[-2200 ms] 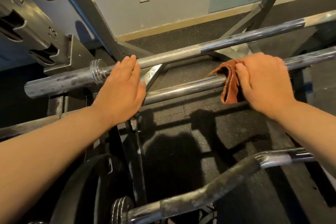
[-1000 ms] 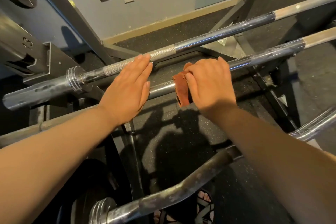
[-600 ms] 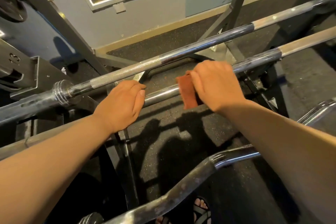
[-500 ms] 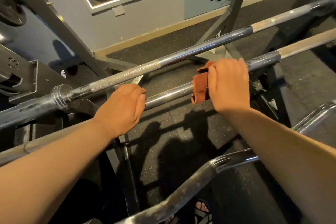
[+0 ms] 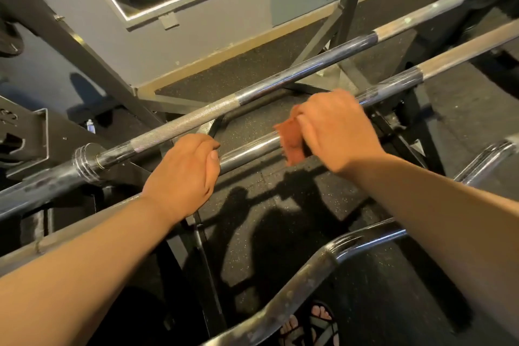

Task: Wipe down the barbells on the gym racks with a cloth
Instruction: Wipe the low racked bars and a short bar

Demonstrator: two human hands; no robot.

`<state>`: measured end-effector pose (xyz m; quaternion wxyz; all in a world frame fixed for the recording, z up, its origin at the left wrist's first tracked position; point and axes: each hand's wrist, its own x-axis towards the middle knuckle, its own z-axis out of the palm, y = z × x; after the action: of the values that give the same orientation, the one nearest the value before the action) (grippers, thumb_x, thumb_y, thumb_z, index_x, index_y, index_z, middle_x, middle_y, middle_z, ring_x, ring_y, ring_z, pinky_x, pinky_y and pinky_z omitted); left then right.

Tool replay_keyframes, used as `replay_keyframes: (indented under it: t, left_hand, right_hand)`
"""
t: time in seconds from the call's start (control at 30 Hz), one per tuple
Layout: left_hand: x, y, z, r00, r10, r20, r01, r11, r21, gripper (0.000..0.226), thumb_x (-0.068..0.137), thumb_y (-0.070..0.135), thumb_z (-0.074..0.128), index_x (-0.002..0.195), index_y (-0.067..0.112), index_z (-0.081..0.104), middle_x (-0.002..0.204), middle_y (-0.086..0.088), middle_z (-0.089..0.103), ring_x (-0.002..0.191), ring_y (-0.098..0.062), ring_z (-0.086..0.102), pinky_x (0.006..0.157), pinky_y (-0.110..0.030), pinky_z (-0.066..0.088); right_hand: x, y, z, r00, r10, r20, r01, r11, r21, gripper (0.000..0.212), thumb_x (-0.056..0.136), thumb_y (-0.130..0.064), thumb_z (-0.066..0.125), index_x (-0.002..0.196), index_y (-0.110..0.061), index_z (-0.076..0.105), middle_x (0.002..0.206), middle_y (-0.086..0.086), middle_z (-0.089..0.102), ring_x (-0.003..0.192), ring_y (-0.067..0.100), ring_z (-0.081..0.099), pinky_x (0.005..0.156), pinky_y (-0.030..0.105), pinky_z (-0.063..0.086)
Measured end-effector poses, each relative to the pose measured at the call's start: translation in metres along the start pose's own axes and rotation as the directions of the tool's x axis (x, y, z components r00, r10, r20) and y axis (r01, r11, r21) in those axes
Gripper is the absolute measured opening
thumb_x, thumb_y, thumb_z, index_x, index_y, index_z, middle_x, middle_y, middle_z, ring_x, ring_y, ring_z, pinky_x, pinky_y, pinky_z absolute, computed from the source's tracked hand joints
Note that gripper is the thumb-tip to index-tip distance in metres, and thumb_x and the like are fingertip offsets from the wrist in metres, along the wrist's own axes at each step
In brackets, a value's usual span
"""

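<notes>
A: Item one, the middle barbell?
B: Chrome bar lying across the rack, running from lower left to upper right. It sits between the rear barbell with its knurled grip and a curved bar nearest the viewer.

A: Left hand?
B: Closed over the middle barbell, fingers curled round it, thumb along the bar.

A: Right hand?
B: Clamped on the cloth, pressing it to the same bar, further along to the right, apart from the left hand.

A: The cloth itself?
B: Rust-orange, folded over the bar, its lower edge hanging below; slightly blurred.

A: Other entries?
B: Sandalled toes on the dark speckled floor.
</notes>
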<state>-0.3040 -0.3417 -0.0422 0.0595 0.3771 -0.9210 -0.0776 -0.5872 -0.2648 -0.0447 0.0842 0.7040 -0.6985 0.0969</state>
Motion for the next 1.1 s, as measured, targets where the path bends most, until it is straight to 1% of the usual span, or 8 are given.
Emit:
replay_keyframes:
  t: [0.1,0.2,0.33,0.47,0.67,0.8,0.97,1.1]
  left_hand:
    - [0.0,-0.001,0.002,1.0,-0.004,-0.006,0.004,1.0,-0.005,0.048,0.106,0.028,0.028,0.124,0.003,0.064,0.12,-0.013,0.064,0.117,-0.023,0.053,0.109,-0.026,0.031]
    - [0.0,-0.001,0.001,1.0,0.0,0.003,0.0,1.0,-0.009,0.048,0.107,0.029,0.028,0.125,0.004,0.064,0.12,-0.012,0.063,0.117,-0.023,0.053,0.108,-0.025,0.032]
    - [-0.001,-0.001,0.001,0.997,-0.053,0.057,0.051,0.998,0.038,0.054,0.106,0.035,0.021,0.127,0.007,0.062,0.124,-0.01,0.063,0.121,-0.024,0.053,0.107,-0.035,0.039]
    - [0.001,0.002,-0.004,0.984,-0.093,0.155,0.093,0.996,0.006,0.055,0.107,0.039,0.018,0.131,0.011,0.058,0.124,-0.008,0.063,0.116,-0.025,0.057,0.102,-0.039,0.045]
    - [0.015,0.02,-0.012,0.978,-0.074,0.195,0.08,0.996,-0.024,0.054,0.105,0.04,0.022,0.13,0.009,0.059,0.121,-0.01,0.062,0.11,-0.025,0.058,0.1,-0.04,0.047]
    - [0.049,0.062,-0.004,0.975,0.047,0.216,-0.044,0.999,-0.022,0.058,0.104,0.043,0.016,0.111,0.008,0.062,0.105,-0.008,0.06,0.097,-0.024,0.056,0.09,-0.042,0.048]
    - [0.086,0.079,0.011,0.976,0.034,0.215,-0.013,0.995,-0.097,0.053,0.105,0.041,0.014,0.103,0.017,0.061,0.101,-0.005,0.06,0.098,-0.023,0.054,0.093,-0.045,0.046]
    - [0.081,0.075,0.012,0.972,0.026,0.235,0.012,0.987,-0.159,0.053,0.106,0.042,0.013,0.105,0.014,0.059,0.1,-0.005,0.058,0.097,-0.022,0.053,0.093,-0.043,0.045]
  right_hand:
    - [-0.005,-0.015,0.001,0.942,0.337,-0.008,-0.335,0.94,0.068,0.034,0.105,-0.03,0.028,0.104,-0.015,0.058,0.103,0.007,0.057,0.11,0.031,0.053,0.114,0.055,0.032]
    - [0.0,-0.075,0.0,0.846,0.527,0.08,-0.532,0.827,0.182,0.045,0.106,-0.037,0.026,0.121,-0.011,0.06,0.135,0.015,0.054,0.144,0.037,0.032,0.122,0.064,0.012]
    - [-0.004,-0.146,0.008,0.92,0.362,0.152,-0.386,0.903,0.186,0.04,0.106,-0.04,0.031,0.127,-0.014,0.054,0.144,0.015,0.049,0.152,0.039,0.019,0.122,0.065,-0.002]
    - [-0.011,-0.11,0.005,0.978,0.165,0.128,-0.189,0.96,0.206,0.042,0.105,-0.042,0.024,0.13,-0.024,0.052,0.134,0.003,0.052,0.146,0.029,0.031,0.122,0.063,0.001]
    - [-0.008,-0.003,-0.004,0.918,0.393,0.05,-0.396,0.915,0.08,0.029,0.096,-0.032,0.048,0.115,-0.012,0.058,0.121,0.013,0.059,0.129,0.035,0.047,0.117,0.066,0.023]
    - [0.003,-0.018,0.001,0.822,0.568,0.039,-0.566,0.807,0.166,0.041,0.105,-0.035,0.031,0.122,-0.009,0.059,0.139,0.018,0.052,0.147,0.037,0.029,0.122,0.065,0.01]
    - [-0.011,-0.048,0.002,0.907,0.415,0.072,-0.405,0.813,0.418,0.045,0.105,-0.034,0.02,0.127,-0.016,0.056,0.143,0.007,0.047,0.154,0.026,0.012,0.123,0.051,-0.014]
    - [-0.018,-0.007,0.006,0.932,0.361,-0.031,-0.306,0.83,0.467,0.041,0.106,-0.032,0.024,0.124,-0.018,0.058,0.133,0.002,0.053,0.148,0.021,0.028,0.127,0.046,-0.004]
